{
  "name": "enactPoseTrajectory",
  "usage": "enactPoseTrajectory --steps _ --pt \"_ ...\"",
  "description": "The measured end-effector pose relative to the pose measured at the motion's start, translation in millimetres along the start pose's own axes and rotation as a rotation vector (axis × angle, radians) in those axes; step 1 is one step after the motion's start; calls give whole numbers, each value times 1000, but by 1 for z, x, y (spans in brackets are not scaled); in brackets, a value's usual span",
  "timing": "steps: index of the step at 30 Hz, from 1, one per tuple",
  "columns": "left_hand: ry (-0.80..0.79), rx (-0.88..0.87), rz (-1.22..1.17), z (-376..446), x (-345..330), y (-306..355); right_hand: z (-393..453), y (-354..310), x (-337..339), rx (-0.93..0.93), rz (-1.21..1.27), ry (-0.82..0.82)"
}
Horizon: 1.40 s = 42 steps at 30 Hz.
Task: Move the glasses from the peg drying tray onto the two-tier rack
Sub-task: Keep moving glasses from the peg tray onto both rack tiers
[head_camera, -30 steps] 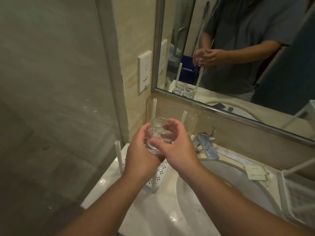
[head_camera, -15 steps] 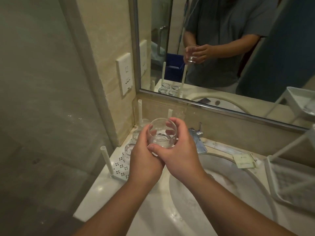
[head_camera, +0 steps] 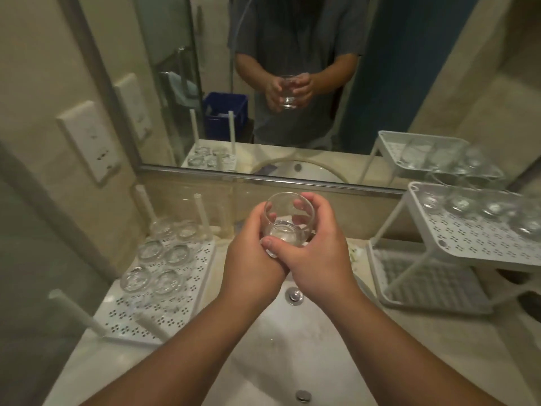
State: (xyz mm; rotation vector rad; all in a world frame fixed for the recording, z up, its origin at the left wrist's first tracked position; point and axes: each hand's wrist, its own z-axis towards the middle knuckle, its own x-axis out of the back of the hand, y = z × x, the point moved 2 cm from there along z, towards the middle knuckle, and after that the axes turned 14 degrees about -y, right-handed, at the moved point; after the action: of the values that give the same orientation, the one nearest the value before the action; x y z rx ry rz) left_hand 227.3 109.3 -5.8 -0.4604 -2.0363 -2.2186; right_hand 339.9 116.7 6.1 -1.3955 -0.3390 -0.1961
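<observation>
A clear glass [head_camera: 288, 220] sits upright at centre frame, cupped above the sink basin [head_camera: 292, 347] by both hands: the left hand [head_camera: 254, 253] wraps its left side, the right hand [head_camera: 314, 253] its right, thumb across the base. Six glasses stand upside down on the peg drying tray [head_camera: 175, 303] at lower left. More glasses line the top tier of the two-tier rack [head_camera: 468, 238] at right.

Glass [head_camera: 288, 221]: clear, colourless. Peg drying tray [head_camera: 193, 276]: white, perforated in four-dot clusters. Two-tier rack [head_camera: 468, 244]: white, upper shelf in the same dot clusters, lower shelf gridded. Table [head_camera: 456, 347]: cream marble. Crate [head_camera: 225, 111], seen in mirror: blue.
</observation>
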Motion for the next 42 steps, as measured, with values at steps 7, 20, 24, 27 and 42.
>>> enactPoseTrajectory --steps 7,20,24,27,42 --pt "-154 -49 58 36 -81 32 -4 20 94 -23 -31 136" --pt "-231 -232 149 98 -214 94 3 58 253 -51 -138 250" --pt "-223 -208 103 113 -247 95 7 77 285 -62 -150 246" --pt "-212 -169 121 125 -268 92 11 91 302 -74 -171 235" --pt "-126 -101 367 139 -311 60 21 158 314 -188 -198 188"
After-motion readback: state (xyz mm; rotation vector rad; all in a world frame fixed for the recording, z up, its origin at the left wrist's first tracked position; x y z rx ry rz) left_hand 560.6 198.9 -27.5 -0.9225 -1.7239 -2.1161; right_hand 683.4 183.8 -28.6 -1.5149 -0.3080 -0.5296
